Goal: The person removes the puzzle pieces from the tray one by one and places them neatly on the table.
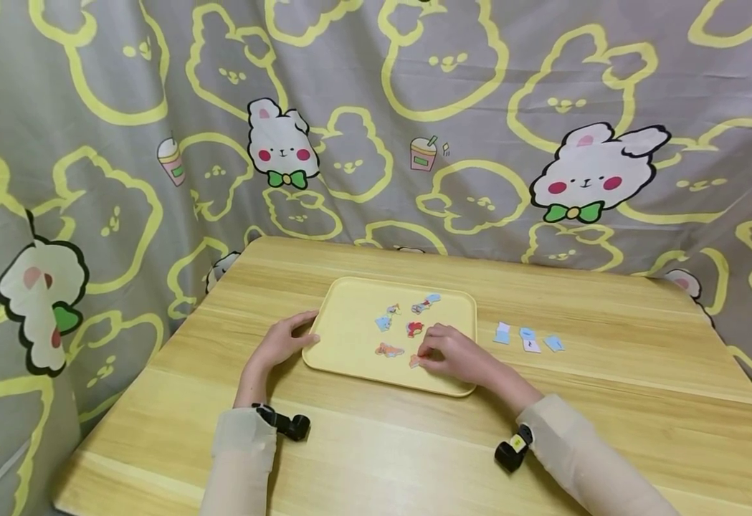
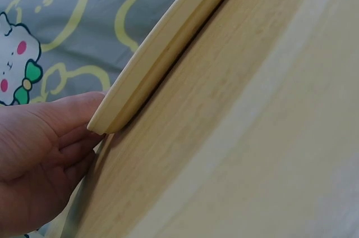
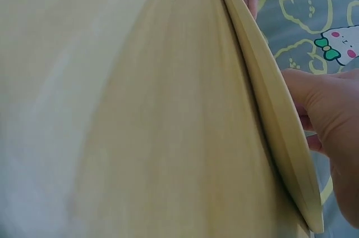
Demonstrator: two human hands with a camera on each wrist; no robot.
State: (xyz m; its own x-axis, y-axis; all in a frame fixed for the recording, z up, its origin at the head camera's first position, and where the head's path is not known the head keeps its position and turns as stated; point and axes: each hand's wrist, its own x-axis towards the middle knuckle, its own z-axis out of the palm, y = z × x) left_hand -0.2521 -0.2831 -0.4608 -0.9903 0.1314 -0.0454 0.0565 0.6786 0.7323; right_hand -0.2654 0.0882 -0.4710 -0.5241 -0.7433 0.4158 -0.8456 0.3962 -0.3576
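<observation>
A yellow tray (image 1: 343, 322) lies on the table with several small colourful cutouts on it. My left hand (image 1: 283, 341) holds the tray's left edge; in the left wrist view the thumb lies on the rim and the fingers curl below it. Over the tray's right part, my right hand (image 1: 453, 352) pinches a small orange cutout (image 1: 414, 361) at the tray surface. Around it lie a red cutout (image 1: 414, 329), an orange-brown one (image 1: 388, 350), a light blue one (image 1: 384, 322) and a blue-and-red one (image 1: 424, 304). In the right wrist view the tray wall hides the right fingertips.
Right of the tray, several light blue and white paper pieces (image 1: 528, 340) lie on the wooden table (image 1: 363, 444). A grey curtain (image 1: 363, 79) with rabbit drawings hangs behind and to the left. Black cameras are strapped at both wrists.
</observation>
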